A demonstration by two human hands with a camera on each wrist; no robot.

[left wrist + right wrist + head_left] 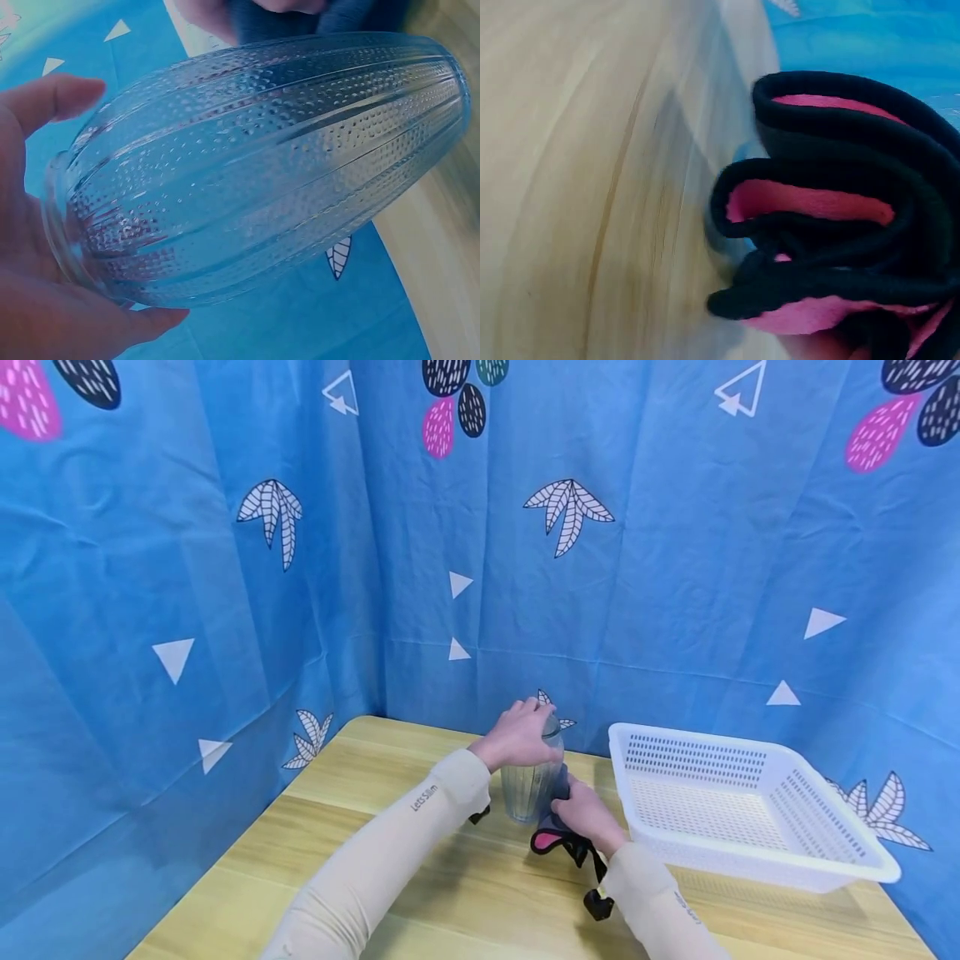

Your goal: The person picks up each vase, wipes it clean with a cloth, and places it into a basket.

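Glass vase (529, 785) being steadied upright on table (360, 827), near basket (750, 802); rim being gripped by left hand (517, 735). Folded cloth (555, 837) being pressed to vase base, clamped in right hand (588, 814). Wiping step judged underway; next stroke calling for firm rim hold.

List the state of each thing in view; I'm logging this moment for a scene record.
Vase: upright on the table, empty.
Left hand: grips the vase's rim from above.
Right hand: holds a folded cloth against the vase's base.
Cloth: black and pink, bunched in folds.
Basket: empty, on the table right of the vase.
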